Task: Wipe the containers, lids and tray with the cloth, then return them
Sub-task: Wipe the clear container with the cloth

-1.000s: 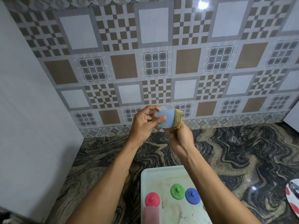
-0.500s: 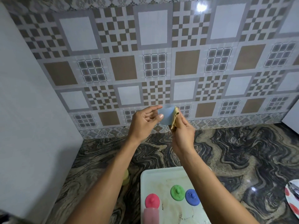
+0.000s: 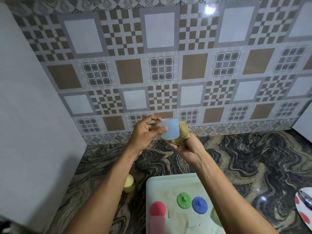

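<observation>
A small translucent blue container [image 3: 169, 129] is held up in front of the tiled wall. My left hand [image 3: 146, 133] grips its rim and side with thumb and fingers. My right hand [image 3: 187, 148] presses a yellow-brown cloth [image 3: 182, 132] against the container's right side and bottom. Below, a white tray [image 3: 170, 184] with stains carries a pink lid [image 3: 158, 208], a green lid [image 3: 184, 200] and a blue lid [image 3: 199, 204]. A pink container [image 3: 157, 225] stands at the tray's near edge. A pale yellow container [image 3: 129, 183] sits on the counter left of the tray, partly behind my left forearm.
The dark marbled counter [image 3: 253, 162] stretches right of the tray. A white plate with red spots [image 3: 303, 206] lies at the right edge. A plain white panel [image 3: 30, 115] stands on the left. A patterned tile wall closes the back.
The container has turned in my hands, and the cloth has shifted around its right side and underside. Both hands stay at about the same height.
</observation>
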